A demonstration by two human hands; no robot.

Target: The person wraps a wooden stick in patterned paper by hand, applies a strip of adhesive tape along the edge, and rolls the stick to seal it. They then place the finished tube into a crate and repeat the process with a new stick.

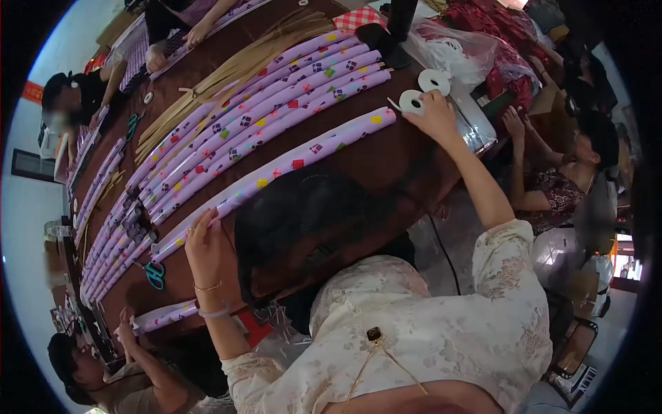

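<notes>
A long purple patterned roll (310, 153) lies along the near side of the brown table. My left hand (202, 238) touches its lower edge near the left part, thumb and fingers pressed together. My right hand (433, 117) is at the roll's far right, its fingers on a white tape roll (412, 103). A second white tape roll (434, 82) lies just beyond it. Several more purple patterned rolls (276, 107) lie side by side behind the near one, with brown paper strips (241, 58) behind them.
Teal scissors (155, 274) lie left of my left hand, and a black bag (296, 228) sits at the near edge. Clear plastic (458, 52) is at the back right. Co-workers sit at the left, far and right sides.
</notes>
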